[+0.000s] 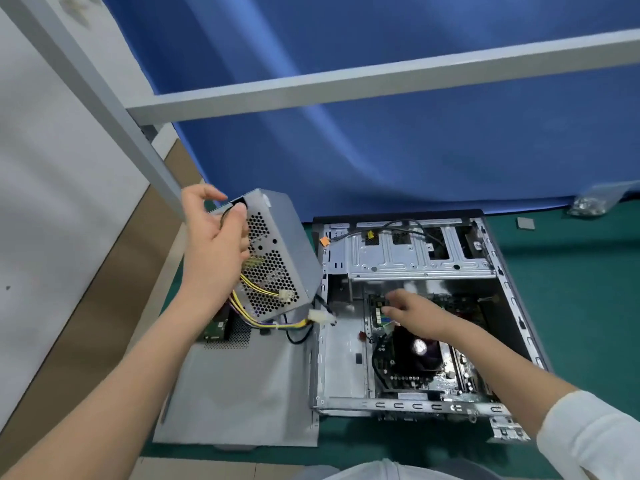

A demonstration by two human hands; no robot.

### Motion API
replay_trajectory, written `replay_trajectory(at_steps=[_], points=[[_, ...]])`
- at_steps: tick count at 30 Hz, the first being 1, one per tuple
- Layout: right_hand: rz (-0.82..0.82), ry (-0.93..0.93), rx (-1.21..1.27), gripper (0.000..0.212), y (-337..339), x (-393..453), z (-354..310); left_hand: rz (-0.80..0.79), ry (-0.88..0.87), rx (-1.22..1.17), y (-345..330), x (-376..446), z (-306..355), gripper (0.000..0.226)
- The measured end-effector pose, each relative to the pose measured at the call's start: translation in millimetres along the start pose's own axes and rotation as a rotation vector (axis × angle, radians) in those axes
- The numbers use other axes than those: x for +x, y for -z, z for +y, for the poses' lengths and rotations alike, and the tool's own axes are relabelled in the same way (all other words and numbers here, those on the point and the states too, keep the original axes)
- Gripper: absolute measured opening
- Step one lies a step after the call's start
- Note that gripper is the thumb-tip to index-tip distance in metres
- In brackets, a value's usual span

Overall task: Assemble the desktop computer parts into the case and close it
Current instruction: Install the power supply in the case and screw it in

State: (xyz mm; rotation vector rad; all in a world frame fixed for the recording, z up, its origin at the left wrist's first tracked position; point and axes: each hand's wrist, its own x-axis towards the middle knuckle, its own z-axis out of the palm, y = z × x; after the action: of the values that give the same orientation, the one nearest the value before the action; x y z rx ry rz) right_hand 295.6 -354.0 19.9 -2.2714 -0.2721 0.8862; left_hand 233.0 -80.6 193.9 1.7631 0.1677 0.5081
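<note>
One power supply (277, 251) gripped by left hand (211, 244), beside open case (408, 320)

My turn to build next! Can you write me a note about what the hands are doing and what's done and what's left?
Left hand grips the power supply in the air, left of the open case; its cables dangle.
Right hand reaches inside the case over the motherboard, fingers loose, holding nothing.
Done: motherboard sits in the case.
Left: fit the power supply, plug cables, then close with the side panel lying on the mat left of the case.
</note>
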Motion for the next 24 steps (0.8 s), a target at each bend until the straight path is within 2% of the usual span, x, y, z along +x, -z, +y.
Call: replay_trajectory(at_steps=[2, 6, 9, 11, 14, 19, 22, 24], points=[[-0.001, 0.088, 0.186, 0.056, 12.3, -12.4, -22.7, -0.095, -0.025, -0.012, -10.9, -0.8, 16.9, 0.030], [0.041, 0.219, 0.437, 0.082, 35.2, -38.9, -56.0, -0.274, -0.062, -0.039, -37.7, -0.1, 38.5, 0.030], [0.098, 0.262, 0.555, 0.072, 50.9, -55.3, -58.7, -0.377, -0.054, -0.038, -62.1, -1.2, 38.3, 0.025], [0.135, 0.234, 0.594, 0.074, 59.2, -63.0, -43.9, -0.475, -0.043, -0.004, -78.3, -5.1, 30.5, 0.022], [0.127, 0.145, 0.583, 0.073, 60.3, -74.1, -8.1, -0.605, -0.044, 0.085, -102.5, -16.2, 14.5, 0.021], [0.080, -0.058, 0.556, 0.104, 34.4, -82.4, 41.1, -0.779, 0.049, 0.259, -142.9, -39.5, -11.9, 0.022], [0.212, -0.144, 0.483, 0.118, 23.1, -80.8, 52.6, -0.894, 0.094, 0.435, -157.1, -47.6, -22.3, 0.022], [0.354, -0.066, 0.294, 0.117, 22.4, -82.1, 54.4, -0.974, 0.096, 0.499, -164.9, -50.9, -23.0, 0.024]])
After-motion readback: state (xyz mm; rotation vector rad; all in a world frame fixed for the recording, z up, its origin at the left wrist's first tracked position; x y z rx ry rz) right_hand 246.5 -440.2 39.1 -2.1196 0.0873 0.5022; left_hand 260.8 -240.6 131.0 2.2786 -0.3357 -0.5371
